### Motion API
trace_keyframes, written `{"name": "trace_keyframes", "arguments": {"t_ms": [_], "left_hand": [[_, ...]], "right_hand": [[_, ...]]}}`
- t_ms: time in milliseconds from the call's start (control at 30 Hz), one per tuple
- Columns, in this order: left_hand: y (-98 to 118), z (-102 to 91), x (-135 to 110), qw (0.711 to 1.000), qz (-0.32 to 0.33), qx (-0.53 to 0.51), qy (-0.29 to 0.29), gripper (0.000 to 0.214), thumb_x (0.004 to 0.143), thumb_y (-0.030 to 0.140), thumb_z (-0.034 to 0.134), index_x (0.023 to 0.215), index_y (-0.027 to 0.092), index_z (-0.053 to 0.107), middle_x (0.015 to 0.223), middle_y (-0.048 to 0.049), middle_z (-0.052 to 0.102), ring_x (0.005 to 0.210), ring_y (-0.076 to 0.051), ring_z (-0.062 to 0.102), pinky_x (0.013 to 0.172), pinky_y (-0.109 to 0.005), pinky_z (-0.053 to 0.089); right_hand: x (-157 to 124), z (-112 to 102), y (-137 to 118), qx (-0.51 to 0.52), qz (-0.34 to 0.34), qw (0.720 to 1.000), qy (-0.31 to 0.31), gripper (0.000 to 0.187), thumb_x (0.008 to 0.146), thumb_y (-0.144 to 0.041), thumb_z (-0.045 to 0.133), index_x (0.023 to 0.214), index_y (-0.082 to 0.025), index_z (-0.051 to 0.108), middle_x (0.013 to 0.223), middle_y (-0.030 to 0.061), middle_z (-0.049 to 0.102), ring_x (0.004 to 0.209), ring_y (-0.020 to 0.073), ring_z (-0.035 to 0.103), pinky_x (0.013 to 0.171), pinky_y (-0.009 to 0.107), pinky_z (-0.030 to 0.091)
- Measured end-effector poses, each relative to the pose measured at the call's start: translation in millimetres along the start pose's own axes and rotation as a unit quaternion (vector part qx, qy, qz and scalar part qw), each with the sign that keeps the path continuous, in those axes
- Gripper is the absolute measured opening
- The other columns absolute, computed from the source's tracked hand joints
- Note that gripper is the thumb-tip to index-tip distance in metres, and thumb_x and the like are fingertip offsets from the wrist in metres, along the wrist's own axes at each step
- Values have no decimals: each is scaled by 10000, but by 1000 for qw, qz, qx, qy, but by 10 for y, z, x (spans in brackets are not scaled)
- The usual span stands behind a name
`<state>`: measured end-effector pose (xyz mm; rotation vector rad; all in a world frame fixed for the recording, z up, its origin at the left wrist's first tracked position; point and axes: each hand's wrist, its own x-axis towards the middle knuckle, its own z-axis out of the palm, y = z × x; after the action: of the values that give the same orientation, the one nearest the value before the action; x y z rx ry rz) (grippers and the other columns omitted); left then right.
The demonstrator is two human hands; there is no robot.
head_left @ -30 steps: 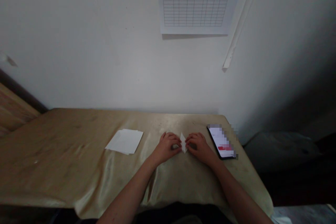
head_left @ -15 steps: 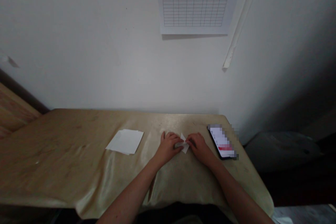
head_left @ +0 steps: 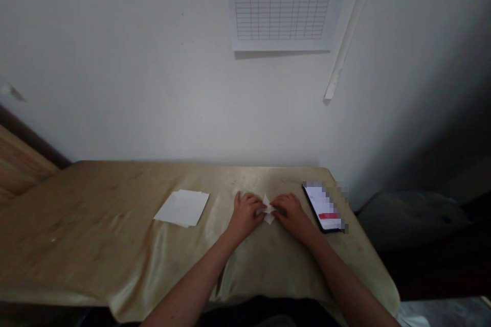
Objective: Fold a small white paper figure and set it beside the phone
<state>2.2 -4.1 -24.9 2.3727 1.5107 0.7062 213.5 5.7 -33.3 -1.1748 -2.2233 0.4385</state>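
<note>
A small folded white paper [head_left: 268,210] lies on the tan-covered table [head_left: 115,245], right of the middle. My left hand [head_left: 246,213] presses on its left side with curled fingers. From the right, my right hand [head_left: 292,213] pinches the paper's other side. The two hands nearly touch over the paper, and most of it is hidden under the fingers.
A short stack of white sheets [head_left: 182,207] lies to the left of my hands. A phone with a lit screen [head_left: 324,206] lies to the right, near the table's far right corner. A ruled chart [head_left: 283,2] hangs on the wall behind.
My hands have closed in on the folded paper, and its tip has tilted and shifted slightly between the fingers. The sheets and the phone have not moved.
</note>
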Motion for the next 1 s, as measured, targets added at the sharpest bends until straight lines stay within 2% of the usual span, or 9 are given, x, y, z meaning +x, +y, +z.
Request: {"name": "trace_keyframes", "arguments": {"t_ms": [133,300,567,867,1000], "left_hand": [[37,-34,-9,1000,-17,4,3,207,806,254,718,1008,296,736,1114,-25,710,1192,-272,518,1180,-620,82],[62,-29,-2,999,-42,-5,5,204,819,179,662,991,279,709,1137,-17,703,1201,-260,517,1172,-610,125],[60,-4,25,998,-55,-9,18,87,890,247,630,880,253,716,1065,-15,725,1146,-249,539,1163,-618,126],[98,42,58,996,-79,13,31,84,881,275,662,920,238,727,1086,-30,723,1148,-258,545,1159,-612,155],[131,0,51,997,-73,2,35,77,870,278,685,845,254,752,1080,-9,734,1151,-243,546,1174,-610,109]], "right_hand": [[2,62,-5,-27,10,999,14,259,845,-112,621,1036,-252,726,1065,52,698,1104,242,567,1089,490,323],[6,95,-25,-40,14,999,34,181,854,-160,661,954,-280,753,1013,46,701,1106,264,549,1104,527,294],[10,137,-62,-61,23,995,69,100,885,-203,632,882,-252,719,983,58,686,1081,274,539,1107,558,283],[61,158,-155,-94,89,988,83,69,874,-263,645,846,-223,694,1001,68,678,1072,267,552,1097,512,281],[46,108,-200,-107,96,987,78,89,881,-296,670,851,-222,707,1017,45,683,1084,250,544,1092,471,278]]}}
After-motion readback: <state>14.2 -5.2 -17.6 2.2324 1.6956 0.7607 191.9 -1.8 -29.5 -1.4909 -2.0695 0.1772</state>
